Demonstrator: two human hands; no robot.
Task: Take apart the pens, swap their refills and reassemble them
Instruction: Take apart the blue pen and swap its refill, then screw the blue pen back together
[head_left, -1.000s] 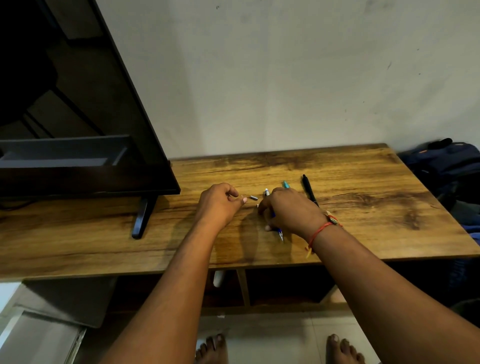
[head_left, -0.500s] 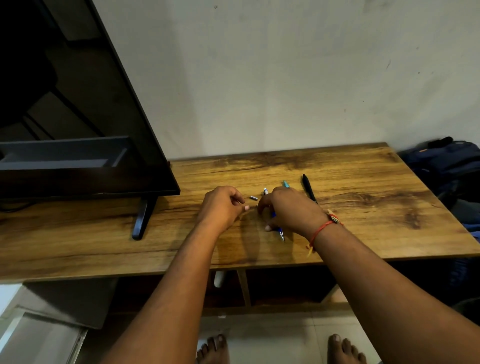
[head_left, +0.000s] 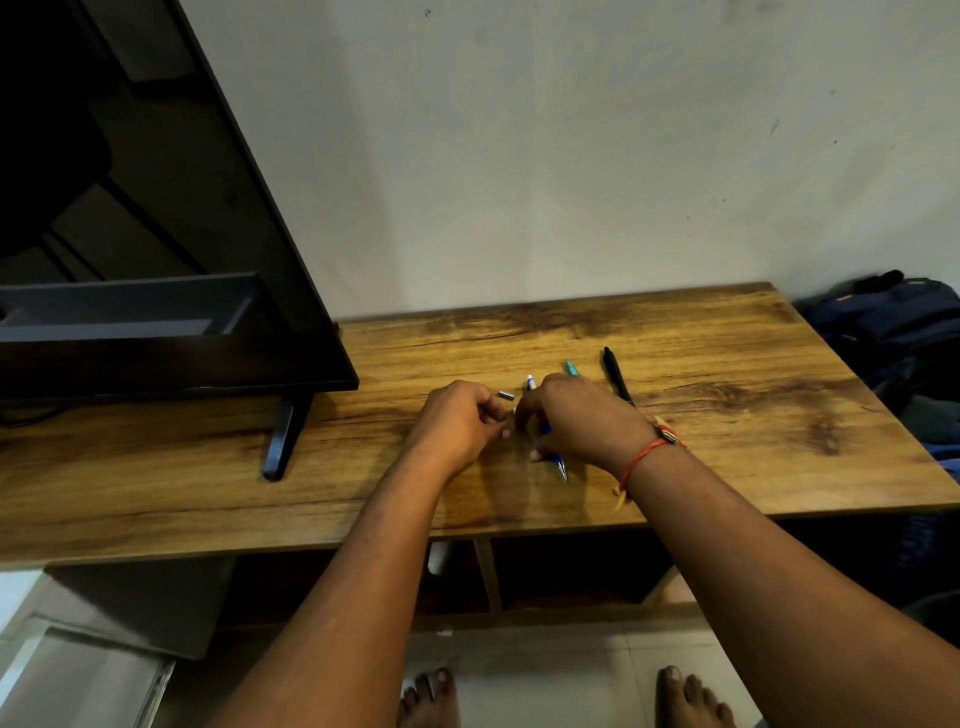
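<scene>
— Where are the pens found?

— Three are seen near the middle of the desk (head_left: 727, 467), about halfway between its back and front edges. The blue pen (head_left: 546, 428) is largely covered by the right hand (head_left: 582, 421); its white end is pointed toward the back edge and its metal tip toward the front edge. The teal pen (head_left: 571, 368) is laid just beside it on the right, only its far end showing past the knuckles. The black pen (head_left: 615, 374) is laid a little further right, apart from the hand.

— And the hands?

— The left hand (head_left: 457, 421) is held with its fingers curled, the fingertips brought against those of the right hand. Whether anything is pinched between them cannot be told. The right hand is curled over the blue pen; a true grip cannot be confirmed.

— Is anything else noted?

— A small metal piece (head_left: 506, 395) is seen on the desk just behind the fingertips. A red thread bracelet (head_left: 644, 457) is worn on the right wrist. A television (head_left: 156, 260) is stood at the left end of the desk, and a dark backpack (head_left: 893, 322) is seen past the right edge.
</scene>
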